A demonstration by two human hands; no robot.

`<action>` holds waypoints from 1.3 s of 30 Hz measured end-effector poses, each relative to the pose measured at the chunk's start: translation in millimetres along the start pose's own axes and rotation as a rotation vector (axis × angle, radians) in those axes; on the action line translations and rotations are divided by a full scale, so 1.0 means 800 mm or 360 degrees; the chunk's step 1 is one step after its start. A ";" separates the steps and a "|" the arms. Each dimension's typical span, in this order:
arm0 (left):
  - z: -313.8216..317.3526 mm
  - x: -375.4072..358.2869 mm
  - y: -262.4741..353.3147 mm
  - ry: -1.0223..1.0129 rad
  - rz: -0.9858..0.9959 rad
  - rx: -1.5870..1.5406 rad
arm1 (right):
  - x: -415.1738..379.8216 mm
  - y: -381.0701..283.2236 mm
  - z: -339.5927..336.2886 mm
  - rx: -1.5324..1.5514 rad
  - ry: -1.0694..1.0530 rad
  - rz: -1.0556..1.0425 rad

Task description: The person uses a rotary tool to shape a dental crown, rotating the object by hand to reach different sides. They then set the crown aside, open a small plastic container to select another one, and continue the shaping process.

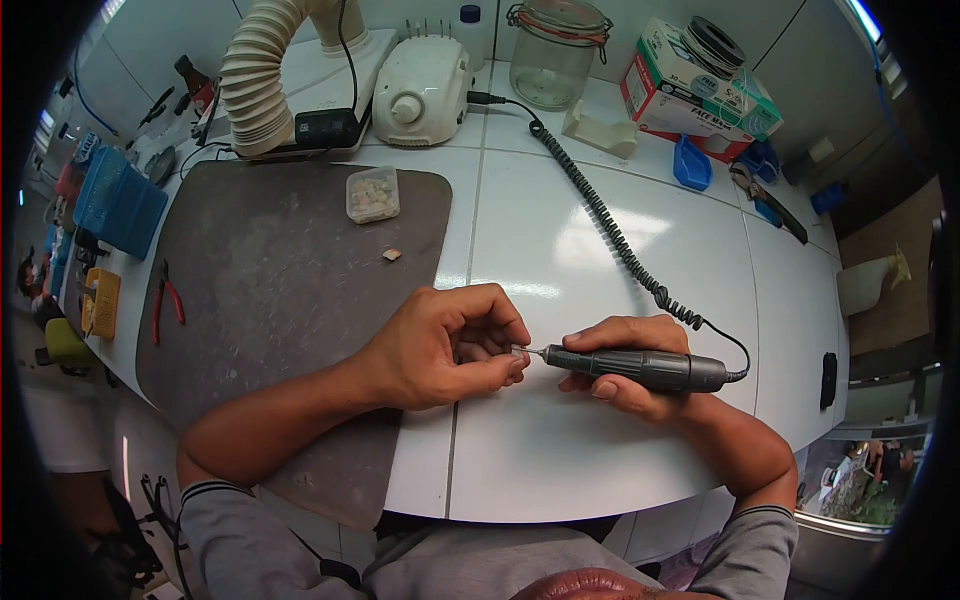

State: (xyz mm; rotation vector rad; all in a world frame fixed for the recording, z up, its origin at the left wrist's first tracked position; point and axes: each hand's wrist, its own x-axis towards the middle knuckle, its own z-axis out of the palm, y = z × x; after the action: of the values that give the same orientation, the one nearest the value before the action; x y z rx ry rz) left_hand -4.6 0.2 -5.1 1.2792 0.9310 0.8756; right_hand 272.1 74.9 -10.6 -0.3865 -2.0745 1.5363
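My right hand (640,330) is wrapped round a black rotary handpiece (650,370), which lies level with its thin metal bit pointing left. The fingers of my left hand (440,345) are pinched together at the bit's tip. Something small and pale shows between those fingertips, too small to name, and the bit appears to meet it. A coiled black cord (610,225) runs from the handpiece's back end up to a white control unit (422,92) with a round knob. On the grey mat (270,260) beyond my left hand lies a small tan chip (392,255).
A clear plastic box (373,195) of pale pieces sits on the mat, with red-handled pliers (166,302) at left. A ribbed hose (262,80), glass jar (556,60), face mask box (690,95) and blue tray (692,163) stand along the back. Cutters (768,203) lie at right.
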 end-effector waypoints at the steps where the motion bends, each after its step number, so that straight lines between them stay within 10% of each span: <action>1: 0.000 0.000 0.000 0.0002 0.0007 -0.0014 | 0.000 0.000 0.000 0.0020 0.0000 0.0009; 39: -0.003 0.000 0.006 -0.0092 -0.0087 0.0041 | -0.002 0.000 0.001 0.0013 0.0072 0.0044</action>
State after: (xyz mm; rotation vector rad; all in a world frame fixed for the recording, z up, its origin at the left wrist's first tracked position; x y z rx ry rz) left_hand -7.0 2.0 -0.5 1.2887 0.9300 0.7827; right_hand 272.9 73.4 -10.9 -0.4445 -2.0359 1.5374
